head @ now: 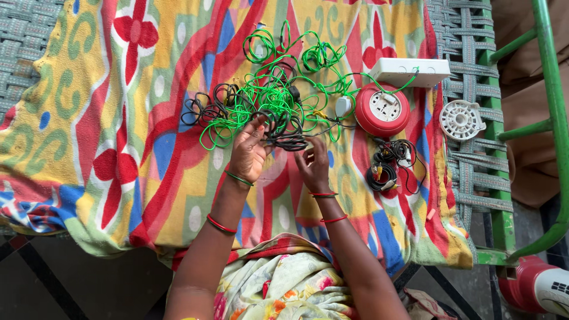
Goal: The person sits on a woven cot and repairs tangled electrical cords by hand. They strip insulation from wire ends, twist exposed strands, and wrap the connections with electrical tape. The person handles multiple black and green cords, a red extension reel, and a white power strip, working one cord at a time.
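1. Left hand (249, 155) pinches the black cord bundle (284, 133), lifting it from the green wire tangle (267, 95) mid-blanket (118, 118).
2. Right hand (313, 166), fingers loosely spread, steadies the bundle's underside.
3. Red socket reel (382, 109) lies toward the blanket's right edge.

Both forearms are bare, with no sleeves in view. The left hand (249, 155) has a thin green bangle at the wrist and a red one further up. The right hand (314, 169) carries two thin red bangles. A floral cloth covers the lap.
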